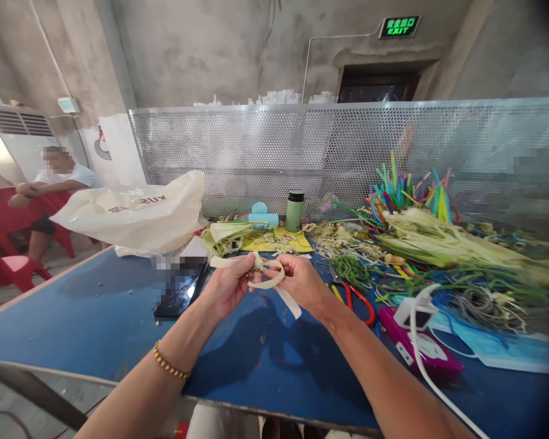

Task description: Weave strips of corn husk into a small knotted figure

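Above the blue table, my left hand (235, 277) is closed on a pale, cream-coloured flat strip (287, 301) that looks like dried leaf or husk. A small knotted bunch of it shows at my left fingertips. My right hand (301, 279) pinches the same strip where it curves into a loop between the two hands. One end of the strip hangs down below my right fingers, and another sticks out left past my left hand. Just right of my right hand lie red-handled scissors (363, 300). A dark tablet (182, 289) lies beside my left hand.
A perforated metal screen (256, 152) stands along the table's back. Husks (462, 244), colourful strips (396, 192) and green strands crowd the right side. A magenta power strip (423, 347) with a white cable is at right. A green bottle (295, 212), a plastic bag (141, 207) and a seated person (64, 177) are beyond.
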Tool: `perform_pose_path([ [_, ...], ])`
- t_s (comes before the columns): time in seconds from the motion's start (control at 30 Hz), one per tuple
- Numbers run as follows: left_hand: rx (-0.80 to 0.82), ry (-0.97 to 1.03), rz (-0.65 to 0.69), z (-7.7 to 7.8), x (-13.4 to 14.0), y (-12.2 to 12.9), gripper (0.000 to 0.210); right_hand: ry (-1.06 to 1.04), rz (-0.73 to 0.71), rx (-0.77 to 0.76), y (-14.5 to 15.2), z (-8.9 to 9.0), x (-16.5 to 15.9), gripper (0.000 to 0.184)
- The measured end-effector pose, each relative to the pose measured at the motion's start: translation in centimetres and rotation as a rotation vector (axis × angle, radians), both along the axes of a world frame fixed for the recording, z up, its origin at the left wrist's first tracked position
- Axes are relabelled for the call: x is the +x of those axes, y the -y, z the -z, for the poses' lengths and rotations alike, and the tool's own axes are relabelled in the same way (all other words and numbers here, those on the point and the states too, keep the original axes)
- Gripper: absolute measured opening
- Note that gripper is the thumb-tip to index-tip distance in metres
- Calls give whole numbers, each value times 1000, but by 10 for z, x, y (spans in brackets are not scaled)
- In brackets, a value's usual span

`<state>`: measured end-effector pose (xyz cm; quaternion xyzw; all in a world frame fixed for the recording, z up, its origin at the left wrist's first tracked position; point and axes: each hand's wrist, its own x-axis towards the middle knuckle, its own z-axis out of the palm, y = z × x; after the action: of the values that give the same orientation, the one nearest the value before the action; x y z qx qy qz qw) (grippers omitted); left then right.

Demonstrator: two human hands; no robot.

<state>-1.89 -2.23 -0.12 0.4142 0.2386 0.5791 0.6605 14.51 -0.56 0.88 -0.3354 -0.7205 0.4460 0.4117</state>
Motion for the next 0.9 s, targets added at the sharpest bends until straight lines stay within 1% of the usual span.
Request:
perform_pose_path([
  [0.07,-8,23,-27,0,0,-1,21,-28,-23,-35,0,0,0,35],
  [0.2,-58,39,-66,-1,-1,-1,22,-49,-15,-85,1,-1,-1,31],
  [0.37,-45,6,-3,-4,-2,2,28,-76,21,-126,3,-3,-3,30],
  [0.57,-39,-61,25,-5,-1,4,19,-95,36,-122,4,-5,-3,34],
  [0.7,-2,-110,23,-5,-2,4,17,-80,55,-134,3,-5,-2,36],
  [0.9,-22,-136,-32,-10,-3,7,19,-57,115,-132,1,-5,-2,37],
])
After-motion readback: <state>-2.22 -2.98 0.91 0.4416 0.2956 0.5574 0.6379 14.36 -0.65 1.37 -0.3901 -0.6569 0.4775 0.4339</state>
